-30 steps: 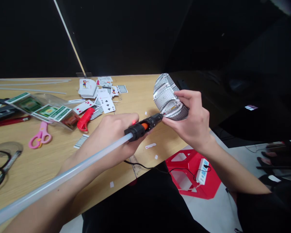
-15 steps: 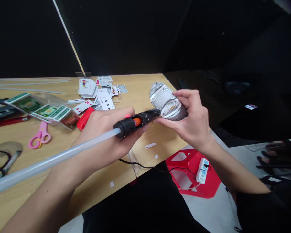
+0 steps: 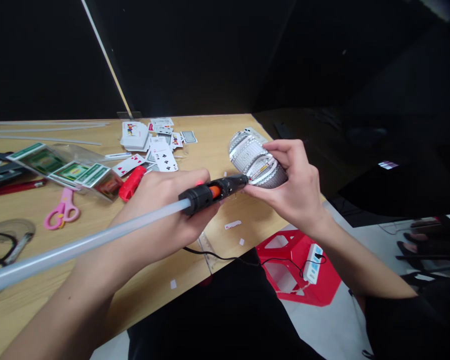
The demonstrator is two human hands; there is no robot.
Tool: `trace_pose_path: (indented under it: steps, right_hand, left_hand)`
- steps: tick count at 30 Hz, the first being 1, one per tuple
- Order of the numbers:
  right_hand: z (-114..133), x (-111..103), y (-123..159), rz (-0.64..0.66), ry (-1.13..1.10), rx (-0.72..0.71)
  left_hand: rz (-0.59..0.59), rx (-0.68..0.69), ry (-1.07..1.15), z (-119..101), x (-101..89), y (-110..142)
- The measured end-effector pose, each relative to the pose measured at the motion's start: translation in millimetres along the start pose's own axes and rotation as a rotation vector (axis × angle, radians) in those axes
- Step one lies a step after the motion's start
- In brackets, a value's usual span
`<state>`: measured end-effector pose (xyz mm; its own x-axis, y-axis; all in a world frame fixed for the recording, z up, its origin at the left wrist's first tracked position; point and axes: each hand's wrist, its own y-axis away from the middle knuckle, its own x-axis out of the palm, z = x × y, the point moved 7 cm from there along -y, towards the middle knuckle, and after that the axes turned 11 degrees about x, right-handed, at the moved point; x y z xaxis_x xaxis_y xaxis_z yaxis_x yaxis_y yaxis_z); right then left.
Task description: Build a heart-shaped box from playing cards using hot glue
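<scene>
My left hand [image 3: 165, 210] is wrapped round a black hot glue gun [image 3: 213, 192] with an orange part inside. A long whitish glue stick [image 3: 90, 241] runs out of its back end over my left forearm. The gun's nozzle points right and meets, or nearly meets, the near edge of a rounded piece built from curved grey-and-white playing cards [image 3: 251, 155]. My right hand [image 3: 298, 187] grips that card piece from the right, thumb below and fingers above. Whether glue is coming out at the tip I cannot tell.
Left of my hands lie loose playing cards [image 3: 163, 154], a card stack [image 3: 134, 136], a red-handled tool [image 3: 132, 183], pink scissors [image 3: 62, 210] and packaged decks [image 3: 75, 171]. Spare glue sticks [image 3: 45, 138] lie behind. A cord runs to a power strip [image 3: 313, 265] on a red stool [image 3: 322, 292].
The card piece has tilted and come slightly lower and left in my right hand. My left hand moved left and up with the glue gun, then shifted slightly right.
</scene>
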<state>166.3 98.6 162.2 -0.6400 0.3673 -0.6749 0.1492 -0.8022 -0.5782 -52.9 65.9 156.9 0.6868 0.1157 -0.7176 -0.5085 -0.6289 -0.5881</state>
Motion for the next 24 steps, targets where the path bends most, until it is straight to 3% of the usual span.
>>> trace_pose_path:
  steps: [24]
  right_hand:
    - [13,16,11,0.086,0.0,-0.037]
  left_hand:
    - [-0.046,-0.009,-0.061,-3,-3.7,-3]
